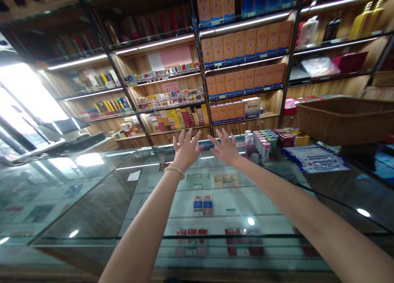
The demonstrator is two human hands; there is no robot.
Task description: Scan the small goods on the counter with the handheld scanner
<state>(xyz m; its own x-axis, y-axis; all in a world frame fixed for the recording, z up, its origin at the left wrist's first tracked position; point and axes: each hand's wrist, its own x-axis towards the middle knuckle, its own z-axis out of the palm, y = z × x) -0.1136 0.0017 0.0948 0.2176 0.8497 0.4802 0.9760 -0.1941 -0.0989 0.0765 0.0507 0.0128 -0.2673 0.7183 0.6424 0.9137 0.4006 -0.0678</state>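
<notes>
Both arms reach forward over a glass display counter [172, 217]. My left hand [186, 149] has its fingers spread and holds nothing; a pale bracelet [175, 171] circles that wrist. Beside it, my right hand [224, 147] is likewise spread and bare, with a small gap between the two thumbs. Whether either palm touches the glass I cannot tell. Under the glass lie blue-banded packs [203, 205] and red packs [191, 242]. To the right of my right hand stand several small bottles or cans [264, 145] on the counter.
Flat blue-and-white packets [314, 157] and a brown woven basket [347, 116] occupy the right side. A dark cable [332, 199] runs across the counter there. Behind, shelves hold orange boxes [244, 44] and small colourful packs [178, 118]. A white paper slip [134, 176] lies at left.
</notes>
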